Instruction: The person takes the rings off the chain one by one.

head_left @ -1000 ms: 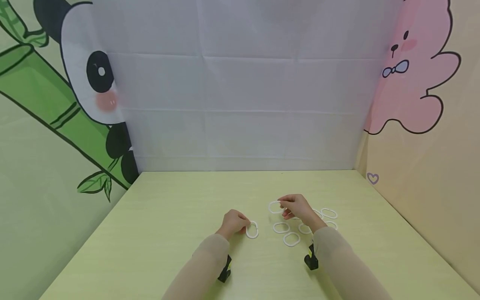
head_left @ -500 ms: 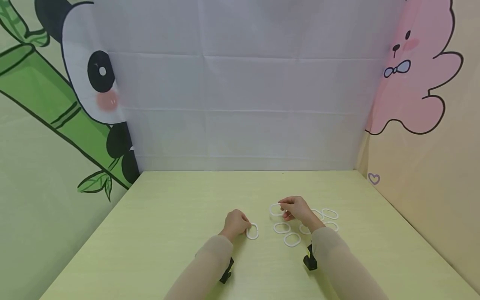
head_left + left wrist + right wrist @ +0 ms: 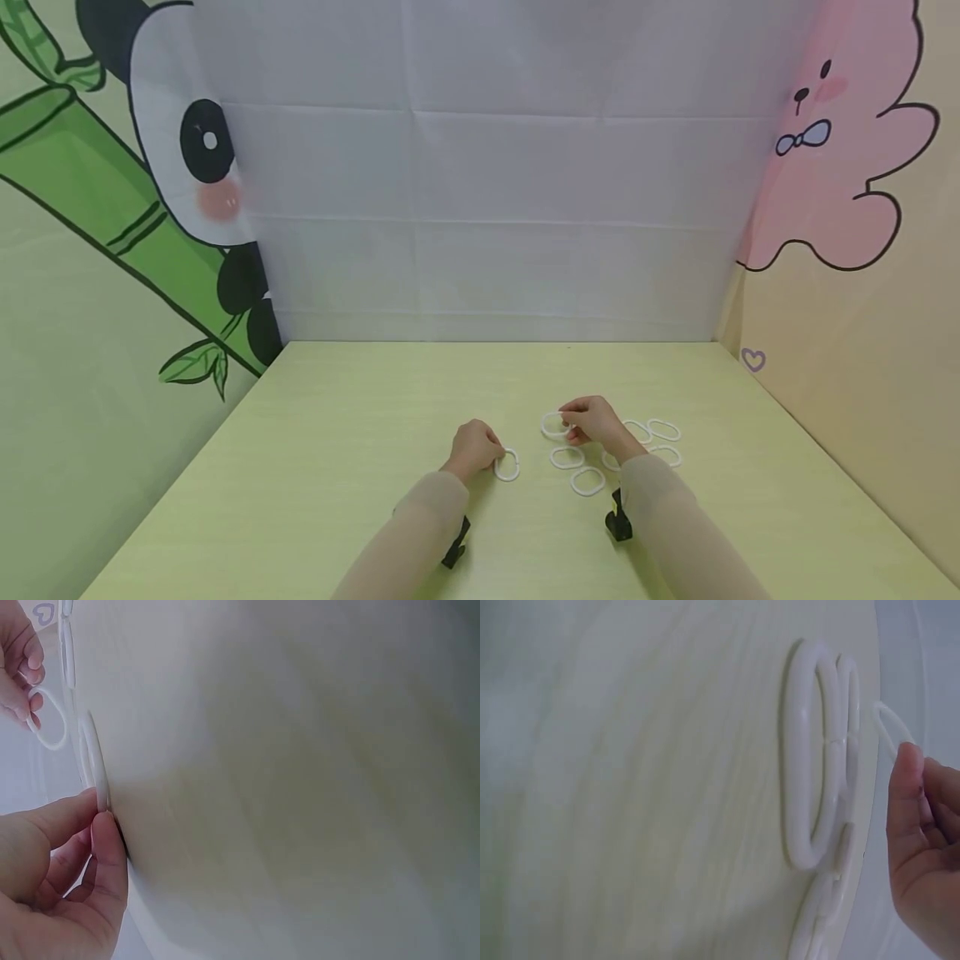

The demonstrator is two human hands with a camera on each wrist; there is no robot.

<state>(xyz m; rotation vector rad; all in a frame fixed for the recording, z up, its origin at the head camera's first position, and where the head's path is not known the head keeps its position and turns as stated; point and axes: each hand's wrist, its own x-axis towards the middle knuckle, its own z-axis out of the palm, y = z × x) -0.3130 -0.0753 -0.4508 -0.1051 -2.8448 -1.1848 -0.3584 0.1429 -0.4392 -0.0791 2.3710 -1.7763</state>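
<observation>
My left hand (image 3: pixel 474 448) pinches a white oval plastic ring (image 3: pixel 517 465) by its edge, low over the table. In the left wrist view, thumb and fingertips meet on the rim of this ring (image 3: pixel 97 761). Farther right and back, my right hand (image 3: pixel 594 418) holds a second white ring (image 3: pixel 543 426) between thumb and finger. The right wrist view has that ring (image 3: pixel 887 727) sticking out beyond the fingertips, its near end covered by them. Several matching rings lie beside and beneath the right hand, including a ring (image 3: pixel 551 457) just in front of it; the forearm partly hides others.
A large-looking loose ring (image 3: pixel 798 750) with a thin seam lies nearest the right wrist camera. The pale wooden table (image 3: pixel 360 400) ends at a white hanging sheet (image 3: pixel 487 275). Painted walls stand left and right. Black wrist mounts (image 3: pixel 618 521) hang below the sleeves.
My right hand, with its ring, has come slightly lower and nearer in the head view. The left hand keeps its pinch and has shifted only a little. The head view has turned slightly left.
</observation>
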